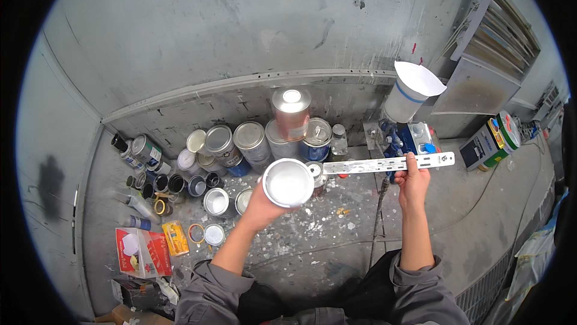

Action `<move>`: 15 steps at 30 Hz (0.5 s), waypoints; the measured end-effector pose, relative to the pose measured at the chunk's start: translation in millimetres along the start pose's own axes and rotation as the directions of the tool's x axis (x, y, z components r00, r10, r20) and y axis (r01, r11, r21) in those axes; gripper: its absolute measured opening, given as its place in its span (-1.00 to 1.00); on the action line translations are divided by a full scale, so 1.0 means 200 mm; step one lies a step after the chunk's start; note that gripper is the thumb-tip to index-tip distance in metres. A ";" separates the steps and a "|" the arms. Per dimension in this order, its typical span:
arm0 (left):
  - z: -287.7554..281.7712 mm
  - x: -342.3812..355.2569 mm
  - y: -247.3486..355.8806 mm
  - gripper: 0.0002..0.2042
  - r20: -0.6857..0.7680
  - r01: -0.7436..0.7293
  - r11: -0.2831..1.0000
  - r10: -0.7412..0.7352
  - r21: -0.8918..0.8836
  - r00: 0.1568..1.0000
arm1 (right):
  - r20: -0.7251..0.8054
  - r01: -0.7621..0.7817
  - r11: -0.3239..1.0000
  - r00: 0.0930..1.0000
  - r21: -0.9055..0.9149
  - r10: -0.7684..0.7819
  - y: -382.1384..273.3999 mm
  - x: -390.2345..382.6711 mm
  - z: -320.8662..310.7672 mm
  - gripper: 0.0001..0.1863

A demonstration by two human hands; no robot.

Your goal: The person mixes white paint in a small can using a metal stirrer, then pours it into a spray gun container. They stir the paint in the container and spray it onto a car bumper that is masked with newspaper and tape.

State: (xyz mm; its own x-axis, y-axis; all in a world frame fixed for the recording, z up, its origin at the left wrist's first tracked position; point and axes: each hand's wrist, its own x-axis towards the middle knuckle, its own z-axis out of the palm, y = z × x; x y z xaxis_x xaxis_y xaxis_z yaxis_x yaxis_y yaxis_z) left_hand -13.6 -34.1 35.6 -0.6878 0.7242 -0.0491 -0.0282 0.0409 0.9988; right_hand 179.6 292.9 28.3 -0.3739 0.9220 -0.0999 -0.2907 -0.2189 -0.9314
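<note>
Cup (288, 160), round and open-mouthed, sits mid-frame, raised above the floor in the left hand (262, 209). Grip partly closed, curled round the cup's lower-left side; fingertips hidden. Mouth faces the viewer, so the long axis runs roughly along the line of sight; exact tilt cannot be told. Inside is white; fill level unclear. Judgement: modest weight, fairly stiff wall, slippery if wet; best held round the wall, clear of the rim.

Slotted strip (384, 164), right of centre, in the right hand (413, 183). Grip pinched closed toward its right end, thumb on the near face. Long axis nearly level, right end slightly higher; free, white-smeared end points left at the cup, near its rim but apart in view. Probably light, stiff, sturdy; cleaner right end is the better hold.

Beyond: lidded cans (249, 137) left of centre on the spattered floor (336, 247); white paper cone (419, 78), upper right; grey wall (240, 24) across the top.
</note>
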 end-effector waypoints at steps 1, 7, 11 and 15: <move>0.02 -0.03 -0.01 -0.12 0.001 -0.102 0.992 0.102 0.076 0.995 | 0.011 -0.003 1.000 1.000 -0.009 0.003 0.01 -0.01 0.01 -0.73; 0.04 0.04 -0.02 -0.14 -0.021 0.011 1.000 -0.011 -0.029 1.000 | -0.014 0.021 0.987 1.000 -0.162 -0.023 -0.01 -0.02 0.02 -0.74; 0.13 0.16 0.07 -0.12 0.015 -0.086 0.996 0.087 -0.030 0.996 | 0.067 0.052 0.981 0.997 -0.188 -0.040 0.02 -0.03 0.08 -0.73; 0.22 0.50 0.43 -0.12 0.060 -0.253 0.965 0.249 0.064 0.967 | 0.073 0.070 0.961 0.996 -0.268 -0.052 0.08 -0.02 0.09 -0.70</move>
State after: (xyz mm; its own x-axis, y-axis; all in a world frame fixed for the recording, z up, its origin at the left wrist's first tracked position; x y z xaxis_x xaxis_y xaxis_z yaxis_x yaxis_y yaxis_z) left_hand -53.5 72.8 116.7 -0.6285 0.7515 0.2007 0.1930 -0.0993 0.9762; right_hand 160.5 280.4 20.1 -0.4217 0.9064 -0.0252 -0.0694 -0.0599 -0.9958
